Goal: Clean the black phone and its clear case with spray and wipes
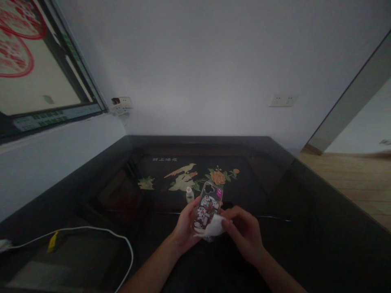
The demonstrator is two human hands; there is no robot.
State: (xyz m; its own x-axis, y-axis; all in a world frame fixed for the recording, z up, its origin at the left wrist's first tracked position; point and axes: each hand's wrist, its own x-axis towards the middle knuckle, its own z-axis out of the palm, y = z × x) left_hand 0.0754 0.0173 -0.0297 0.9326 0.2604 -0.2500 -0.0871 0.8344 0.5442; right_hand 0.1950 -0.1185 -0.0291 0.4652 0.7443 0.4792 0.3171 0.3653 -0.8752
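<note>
Clear rectangular phone case point(207, 205) with printed cartoon figures, tilted in the left hand point(183, 228), its fingers gripping it from the left edge! Right hand point(246, 232) pinches a crumpled white tissue point(216, 226) between thumb and fingers, right across the case's lower end. Glossy black table point(275, 191) beneath the case, small transparent bottle point(190, 196) just left of it, thin white cable point(100, 229) looping well to its left.

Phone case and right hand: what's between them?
A white tissue, pinched in the right hand over the lower part of the phone case, in the head view. Can't tell whether fingers also touch it.
</note>
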